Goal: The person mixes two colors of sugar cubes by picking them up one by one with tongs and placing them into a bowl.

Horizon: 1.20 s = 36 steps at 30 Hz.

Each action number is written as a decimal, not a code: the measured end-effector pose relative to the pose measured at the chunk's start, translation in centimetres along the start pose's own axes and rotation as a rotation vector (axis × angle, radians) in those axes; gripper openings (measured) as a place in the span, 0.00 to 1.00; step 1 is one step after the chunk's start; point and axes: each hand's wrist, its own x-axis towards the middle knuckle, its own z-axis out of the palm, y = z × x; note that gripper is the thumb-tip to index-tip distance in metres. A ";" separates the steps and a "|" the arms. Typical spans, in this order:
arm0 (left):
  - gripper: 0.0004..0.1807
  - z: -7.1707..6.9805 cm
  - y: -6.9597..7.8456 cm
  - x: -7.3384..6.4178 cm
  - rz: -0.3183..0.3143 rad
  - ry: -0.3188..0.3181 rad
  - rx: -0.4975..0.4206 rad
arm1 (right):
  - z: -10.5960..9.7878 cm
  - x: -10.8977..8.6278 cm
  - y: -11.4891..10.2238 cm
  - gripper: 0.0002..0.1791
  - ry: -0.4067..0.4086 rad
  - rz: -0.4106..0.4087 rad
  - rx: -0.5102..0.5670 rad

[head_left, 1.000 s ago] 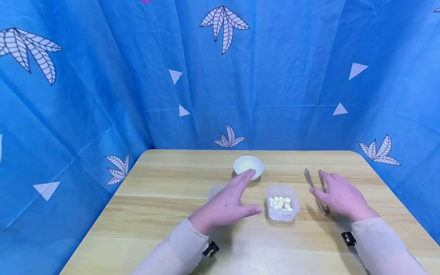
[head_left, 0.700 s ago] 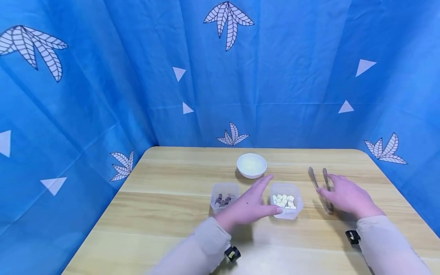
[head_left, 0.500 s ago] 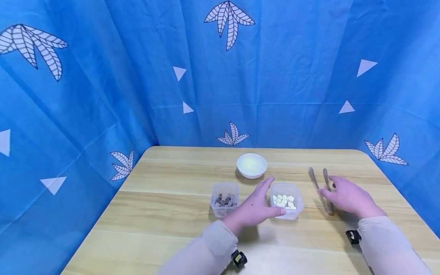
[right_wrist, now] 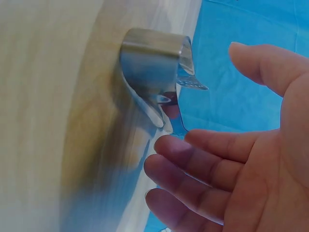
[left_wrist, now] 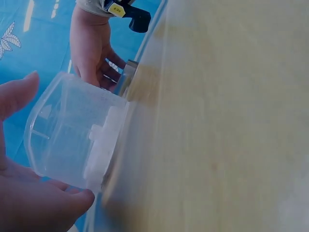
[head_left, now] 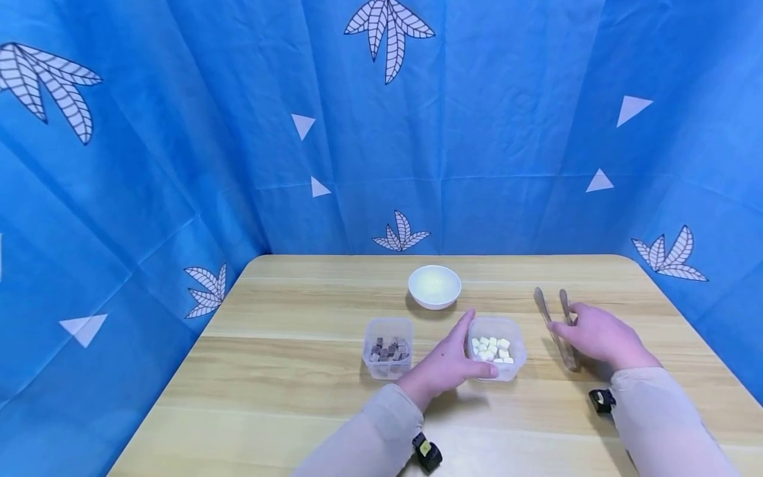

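My left hand (head_left: 444,368) is at the left side of a clear plastic container (head_left: 495,326) holding several white cubes (head_left: 489,347). Its thumb and fingers are spread; in the left wrist view the fingertips (left_wrist: 86,197) are right at the container's lower edge, the thumb apart from its wall. Over at the right, my right hand (head_left: 602,338) hovers around metal tongs (head_left: 570,362) that lie on the table with their two arms pointing away. The right wrist view shows its thumb and fingers apart, fingertips close by the bent end of the tongs (right_wrist: 149,58), holding nothing.
A second clear container (head_left: 387,326) with several brown cubes (head_left: 390,349) stands left of the left hand. Behind both containers is a white bowl (head_left: 434,287). Everything rests on a wooden table (head_left: 286,371), with a blue patterned curtain (head_left: 507,132) at its back and sides.
My left hand has moved right, from in front of the brown-cube container to the white-cube container. The right hand stays by the tongs, nearly still. The head view has shifted slightly.
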 end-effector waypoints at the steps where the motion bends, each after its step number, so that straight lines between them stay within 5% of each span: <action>1: 0.64 0.0 0.0 0.1 -0.004 0.000 -0.004 | 0.0 0.1 0.0 0.54 0.000 0.007 -0.001; 9: 0.66 0.0 -0.6 0.5 -0.044 -0.001 -0.005 | -0.1 0.4 0.2 0.57 -0.061 0.038 0.034; 16: 0.65 0.0 -1.0 0.6 -0.043 -0.018 -0.037 | 0.0 0.0 0.3 0.42 -0.106 0.097 0.116; 24: 0.64 0.0 -1.1 0.7 -0.047 -0.006 -0.002 | 0.5 0.0 0.2 0.36 -0.127 0.117 0.149; 29: 0.63 0.0 -1.2 0.8 -0.044 0.003 0.030 | 0.5 0.0 0.3 0.27 -0.121 0.109 0.126; 36: 0.60 -0.1 -1.4 0.7 -0.043 0.005 0.051 | 0.1 0.2 1.0 0.28 -0.073 0.080 0.082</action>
